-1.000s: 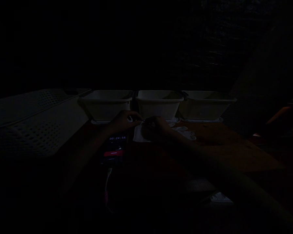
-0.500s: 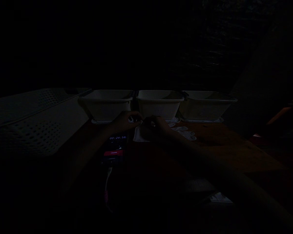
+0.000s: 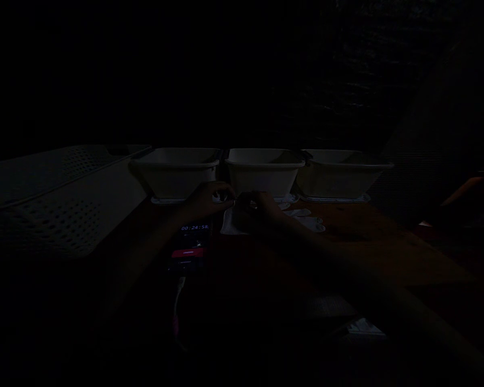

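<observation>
The scene is very dark. My left hand [image 3: 210,198] reaches in from the left, its thumb and fingers curled into a pinch. My right hand [image 3: 262,207] meets it from the right, fingers also bent and pressed together. Both sets of fingertips come together at the upper edge of a white glove [image 3: 234,223] and appear to grip it. That glove lies on the wooden table [image 3: 371,247], its finger-shaped ends pointing right beyond my right hand. The exact grip is lost in shadow.
Three pale plastic tubs, a left one [image 3: 175,180], a middle one [image 3: 262,180] and a right one [image 3: 334,180], stand in a row behind my hands. A perforated basket [image 3: 64,220] is at left. A lit phone [image 3: 189,250] with a cable [image 3: 178,293] lies before me. Someone's arm [image 3: 463,189] shows at right.
Almost nothing differs. Both hands stay pinched together at the same spot, with only a slight shift of the right hand.
</observation>
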The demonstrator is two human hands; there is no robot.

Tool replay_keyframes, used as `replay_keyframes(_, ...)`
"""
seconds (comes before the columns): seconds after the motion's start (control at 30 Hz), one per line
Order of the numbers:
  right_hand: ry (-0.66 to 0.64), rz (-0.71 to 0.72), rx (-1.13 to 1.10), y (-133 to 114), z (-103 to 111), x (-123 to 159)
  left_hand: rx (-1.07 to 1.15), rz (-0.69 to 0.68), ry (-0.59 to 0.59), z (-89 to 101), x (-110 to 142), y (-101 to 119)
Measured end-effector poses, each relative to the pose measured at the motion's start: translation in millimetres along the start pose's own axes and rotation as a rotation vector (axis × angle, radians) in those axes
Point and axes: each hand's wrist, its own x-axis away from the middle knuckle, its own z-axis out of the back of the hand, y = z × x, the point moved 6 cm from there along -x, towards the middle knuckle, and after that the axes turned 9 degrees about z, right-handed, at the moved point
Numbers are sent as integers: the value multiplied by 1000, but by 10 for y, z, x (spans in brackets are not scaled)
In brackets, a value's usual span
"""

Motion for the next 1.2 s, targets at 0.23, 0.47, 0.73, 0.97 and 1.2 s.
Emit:
replay_keyframes(0.23, 13, 11, 4, -18, 23, 4, 7, -12, 1, 0, 6, 17)
replay_keyframes(0.47, 17, 18, 2, -35, 37, -1, -9, 5, -2, -7, 2, 3)
replay_keyframes(0.73, 32, 48, 5, -41, 40, 4, 5, 19, 1, 12, 8, 31)
replay_keyframes(0.97, 29, 28, 5, -58, 53, 5, 21, -5, 7, 8, 6, 27)
replay_keyframes(1.2, 13, 35, 13, -53, 37, 7, 18, -11, 2, -6, 22, 86)
